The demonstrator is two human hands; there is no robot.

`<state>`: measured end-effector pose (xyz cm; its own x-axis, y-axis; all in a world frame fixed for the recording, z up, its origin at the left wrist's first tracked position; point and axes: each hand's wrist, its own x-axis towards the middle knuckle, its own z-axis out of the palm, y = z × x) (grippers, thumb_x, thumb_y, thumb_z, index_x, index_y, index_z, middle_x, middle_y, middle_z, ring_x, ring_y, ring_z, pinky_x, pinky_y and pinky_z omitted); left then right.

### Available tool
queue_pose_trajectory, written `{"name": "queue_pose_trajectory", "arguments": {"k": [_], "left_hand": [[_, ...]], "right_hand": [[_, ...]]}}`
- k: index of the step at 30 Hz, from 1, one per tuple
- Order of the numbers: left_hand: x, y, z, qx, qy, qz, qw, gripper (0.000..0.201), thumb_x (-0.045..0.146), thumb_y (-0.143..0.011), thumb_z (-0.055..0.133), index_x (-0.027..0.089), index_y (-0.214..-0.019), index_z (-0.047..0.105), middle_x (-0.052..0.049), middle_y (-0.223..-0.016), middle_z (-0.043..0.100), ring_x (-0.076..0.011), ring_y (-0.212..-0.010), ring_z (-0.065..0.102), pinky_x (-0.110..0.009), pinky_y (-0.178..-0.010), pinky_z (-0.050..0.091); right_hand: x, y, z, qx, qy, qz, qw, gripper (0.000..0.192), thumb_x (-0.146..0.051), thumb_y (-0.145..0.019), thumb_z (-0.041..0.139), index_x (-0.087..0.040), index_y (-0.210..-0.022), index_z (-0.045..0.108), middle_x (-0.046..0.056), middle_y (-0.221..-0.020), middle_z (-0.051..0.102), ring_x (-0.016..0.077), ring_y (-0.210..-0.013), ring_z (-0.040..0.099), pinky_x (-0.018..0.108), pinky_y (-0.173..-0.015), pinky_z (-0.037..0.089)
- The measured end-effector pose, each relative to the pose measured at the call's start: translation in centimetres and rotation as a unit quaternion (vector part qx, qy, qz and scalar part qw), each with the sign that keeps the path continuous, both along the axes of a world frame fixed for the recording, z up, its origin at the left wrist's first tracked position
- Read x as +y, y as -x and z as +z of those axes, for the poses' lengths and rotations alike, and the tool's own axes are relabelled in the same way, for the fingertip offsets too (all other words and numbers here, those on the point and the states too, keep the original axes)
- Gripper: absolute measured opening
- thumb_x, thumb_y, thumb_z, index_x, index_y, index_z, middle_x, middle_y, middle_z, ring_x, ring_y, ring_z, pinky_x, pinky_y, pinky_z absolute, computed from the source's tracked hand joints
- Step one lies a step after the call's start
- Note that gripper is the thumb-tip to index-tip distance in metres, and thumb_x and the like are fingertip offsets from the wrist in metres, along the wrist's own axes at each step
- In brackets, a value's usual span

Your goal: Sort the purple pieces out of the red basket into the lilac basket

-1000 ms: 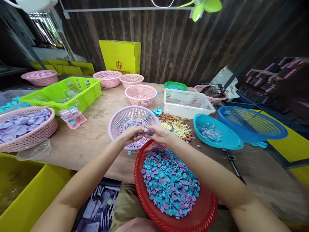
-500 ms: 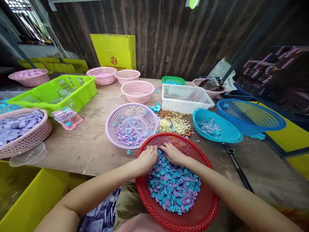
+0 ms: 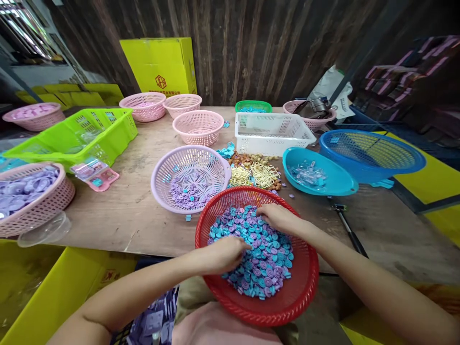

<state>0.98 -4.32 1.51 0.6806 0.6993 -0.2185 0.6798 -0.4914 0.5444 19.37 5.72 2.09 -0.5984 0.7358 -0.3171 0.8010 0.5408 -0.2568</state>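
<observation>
On the left, a clear lid [image 3: 45, 231] lies near the edge of the table [image 3: 140, 211], where the left forearm could nudge it off. Next, the lilac basket [image 3: 215, 167] holds mostly purple bits [image 3: 181, 192] with a few blue among them; pieces [image 3: 268, 270] flicked over the near rim could muddle it further. The pieces, purple and blue, lie heaped in the red basket [image 3: 264, 318], which sits tilted towards the body; what bears it is hidden, so a hard push on the rim might tip the heap out. The left hand [image 3: 227, 255] dips into the heap, fingers curled; I cannot tell if it grips anything. The right hand [image 3: 279, 218], fingers bent onto the far side, hides its grip too, and raking with 2 hands could scatter pieces. Farther right, the right forearm passes near a tool [image 3: 349, 229] and might knock its handle
</observation>
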Motion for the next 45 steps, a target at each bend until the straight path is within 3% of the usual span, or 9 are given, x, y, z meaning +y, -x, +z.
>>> {"name": "queue_pose_trajectory", "arguments": {"k": [4, 11, 14, 19, 23, 26, 32, 37, 45], "left_hand": [[3.5, 1.2, -1.0, 0.084, -0.088, 0.123, 0.985, 0.03, 0.008, -0.073, 0.035, 0.012, -0.095, 0.055, -0.01, -0.091, 0.057, -0.0179, -0.084, 0.054, -0.029, -0.077, 0.042], [7.1, 0.1, -2.4, 0.146, -0.078, 0.065, 0.984, 0.021, 0.018, -0.072, 0.044, 0.012, -0.084, 0.06, -0.01, -0.093, 0.055, -0.0189, -0.083, 0.054, -0.027, -0.072, 0.043], [8.0, -0.4, -3.0, 0.129, -0.071, 0.044, 0.988, 0.021, 0.028, -0.069, 0.052, 0.017, -0.084, 0.062, -0.008, -0.088, 0.058, -0.02, -0.081, 0.056, -0.027, -0.067, 0.044], [9.0, -0.6, -3.7, 0.109, -0.051, 0.049, 0.991, 0.018, 0.031, -0.067, 0.055, 0.02, -0.079, 0.064, -0.003, -0.075, 0.063, -0.0173, -0.072, 0.058, -0.023, -0.059, 0.042], [9.2, -0.8, -3.6, 0.098, -0.034, 0.053, 0.993, 0.022, 0.033, -0.065, 0.057, 0.021, -0.082, 0.065, -0.002, -0.077, 0.065, -0.0169, -0.072, 0.058, -0.022, -0.057, 0.041], [9.2, -1.2, -3.3, 0.106, -0.031, 0.048, 0.993, 0.02, 0.029, -0.064, 0.057, 0.021, -0.08, 0.065, -0.002, -0.078, 0.066, -0.017, -0.073, 0.059, -0.021, -0.056, 0.041], [9.8, -0.8, -2.6, 0.082, -0.005, 0.094, 0.992, 0.013, 0.023, -0.06, 0.057, 0.014, -0.066, 0.064, -0.003, -0.062, 0.062, -0.0149, -0.064, 0.058, -0.02, -0.057, 0.042], [10.3, 0.8, -1.3, -0.014, 0.175, 0.243, 0.954, 0.006, 0.018, -0.059, 0.053, 0.012, -0.057, 0.056, 0.001, -0.05, 0.056, -0.0112, -0.054, 0.057, -0.018, -0.05, 0.044], [9.9, 0.9, -0.7, -0.163, 0.332, 0.299, 0.88, 0.012, 0.005, -0.061, 0.042, 0.013, -0.053, 0.045, 0.003, -0.047, 0.052, -0.0076, -0.042, 0.05, -0.02, -0.048, 0.045]], "right_hand": [[0.1, 2.7, -1.5, 0.039, -0.01, 0.027, 0.999, 0.021, -0.019, -0.073, 0.047, -0.019, -0.088, 0.061, 0.007, -0.089, 0.063, 0.0192, -0.084, 0.055, 0.024, -0.069, 0.037], [-0.3, 4.2, -3.8, 0.019, 0.006, 0.012, 1.0, 0.015, -0.018, -0.069, 0.052, -0.014, -0.082, 0.057, 0.01, -0.083, 0.062, 0.0211, -0.08, 0.057, 0.026, -0.064, 0.038], [-0.2, 3.0, -3.3, 0.083, 0.085, -0.049, 0.992, 0.005, -0.016, -0.066, 0.051, -0.014, -0.07, 0.054, 0.005, -0.067, 0.061, 0.0172, -0.066, 0.057, 0.024, -0.057, 0.04], [0.3, 0.5, -1.8, 0.257, 0.362, -0.239, 0.863, 0.005, -0.019, -0.068, 0.049, -0.016, -0.065, 0.045, 0.0, -0.054, 0.056, 0.0105, -0.051, 0.055, 0.021, -0.049, 0.043], [0.7, -0.2, -1.4, 0.343, 0.439, -0.296, 0.776, 0.007, -0.015, -0.066, 0.051, -0.016, -0.068, 0.044, 0.003, -0.064, 0.06, 0.0091, -0.059, 0.058, 0.019, -0.056, 0.045], [0.9, 0.0, -1.8, 0.309, 0.412, -0.286, 0.808, 0.01, -0.008, -0.066, 0.045, -0.016, -0.072, 0.044, 0.003, -0.067, 0.06, 0.009, -0.057, 0.056, 0.021, -0.054, 0.044], [1.1, 0.8, -2.9, 0.086, 0.097, -0.13, 0.983, 0.016, -0.009, -0.069, 0.036, -0.015, -0.068, 0.051, 0.005, -0.071, 0.059, 0.0141, -0.067, 0.054, 0.023, -0.058, 0.038], [0.4, 2.5, -2.9, -0.033, -0.004, -0.045, 0.998, 0.016, -0.02, -0.072, 0.045, -0.016, -0.084, 0.056, 0.009, -0.083, 0.062, 0.0216, -0.08, 0.057, 0.026, -0.061, 0.037], [0.6, 3.8, -2.7, -0.094, -0.003, -0.017, 0.995, 0.016, -0.015, -0.07, 0.045, -0.011, -0.08, 0.057, 0.015, -0.083, 0.061, 0.0245, -0.079, 0.057, 0.028, -0.06, 0.038]]}}
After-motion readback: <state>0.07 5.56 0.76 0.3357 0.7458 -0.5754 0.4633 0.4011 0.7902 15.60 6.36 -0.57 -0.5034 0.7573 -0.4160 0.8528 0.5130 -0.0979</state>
